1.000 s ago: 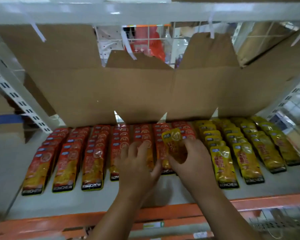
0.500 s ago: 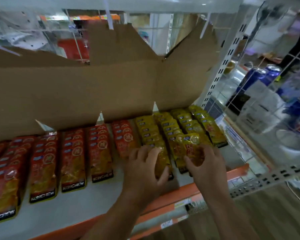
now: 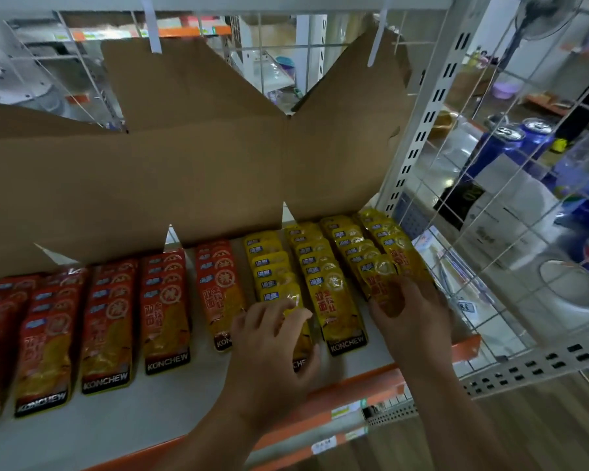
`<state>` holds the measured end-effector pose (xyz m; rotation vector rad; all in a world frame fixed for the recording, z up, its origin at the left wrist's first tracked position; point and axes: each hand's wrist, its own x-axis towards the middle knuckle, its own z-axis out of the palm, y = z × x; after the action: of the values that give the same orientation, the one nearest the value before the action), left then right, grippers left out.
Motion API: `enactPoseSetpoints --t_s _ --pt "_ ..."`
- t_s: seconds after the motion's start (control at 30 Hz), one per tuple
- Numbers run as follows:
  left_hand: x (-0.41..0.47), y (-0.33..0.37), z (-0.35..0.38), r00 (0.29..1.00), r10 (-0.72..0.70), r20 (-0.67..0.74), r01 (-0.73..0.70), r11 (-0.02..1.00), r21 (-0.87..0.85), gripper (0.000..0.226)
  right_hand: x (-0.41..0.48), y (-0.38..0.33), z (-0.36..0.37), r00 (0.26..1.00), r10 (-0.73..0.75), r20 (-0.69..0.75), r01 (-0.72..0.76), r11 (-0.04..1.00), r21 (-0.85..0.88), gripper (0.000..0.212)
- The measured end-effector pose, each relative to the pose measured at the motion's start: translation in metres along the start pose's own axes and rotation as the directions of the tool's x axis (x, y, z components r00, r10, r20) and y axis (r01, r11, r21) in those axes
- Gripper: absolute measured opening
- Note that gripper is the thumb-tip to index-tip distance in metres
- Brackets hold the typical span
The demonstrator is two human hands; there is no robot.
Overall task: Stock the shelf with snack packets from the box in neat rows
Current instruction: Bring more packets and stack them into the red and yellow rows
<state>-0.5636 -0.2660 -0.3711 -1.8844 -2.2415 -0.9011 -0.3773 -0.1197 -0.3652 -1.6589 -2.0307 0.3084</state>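
My right hand (image 3: pixel 412 321), lower right of centre, pinches the lower end of a yellow packet (image 3: pixel 380 277), thumb on its left edge and fingers curled over the right side. The packet lies flat at the front of the third of the yellow rows (image 3: pixel 323 263), overlapping the one behind like a shingle. I grip it low, probably to keep the printed top showing while I square it with the row.

My left hand (image 3: pixel 272 341), centre frame, sits over the front packet (image 3: pixel 286 297) of the first yellow row. Its fingers are half bent with the tips on the foil. I cannot tell if it pinches or only presses. It is likely steadying that row.

On the white shelf (image 3: pixel 150 413), red packets (image 3: pixel 106 334) fill the left half in overlapping rows and the yellow ones sit right of centre. Every packet has its logo end toward me.

The cardboard box (image 3: pixel 184 181), opened out flat, stands behind all the rows across the upper half. It seems to serve as a backstop, and I see no packets in it. An orange lip (image 3: pixel 371 385) runs along the bottom edge. Wire mesh (image 3: pixel 490 232) closes the right end, with the last yellow row just beside it. Blue cans (image 3: pixel 504 144) sit beyond the mesh, upper right, and are not part of the job.

My judgement is that I'm seating a row-front packet. The yellow row fronts look uneven, so more stock or straightening is needed. The foil looks slick, so the overlapped packets could slide.
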Motion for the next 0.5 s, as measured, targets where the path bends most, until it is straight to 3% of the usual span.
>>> enactPoseSetpoints --t_s 0.2,0.5 --pt "-0.0004 -0.0008 0.0009 1.0 0.005 -0.02 -0.005 1.0 0.002 0.042 -0.0003 0.0024 0.0057 0.999 -0.044 -0.021 0.043 0.997 -0.066 0.054" --pt "-0.0002 -0.0014 -0.0001 0.999 -0.041 -0.02 0.041 0.999 0.006 0.042 0.0013 0.006 0.0055 0.998 -0.059 -0.027 0.06 0.998 0.024 0.055"
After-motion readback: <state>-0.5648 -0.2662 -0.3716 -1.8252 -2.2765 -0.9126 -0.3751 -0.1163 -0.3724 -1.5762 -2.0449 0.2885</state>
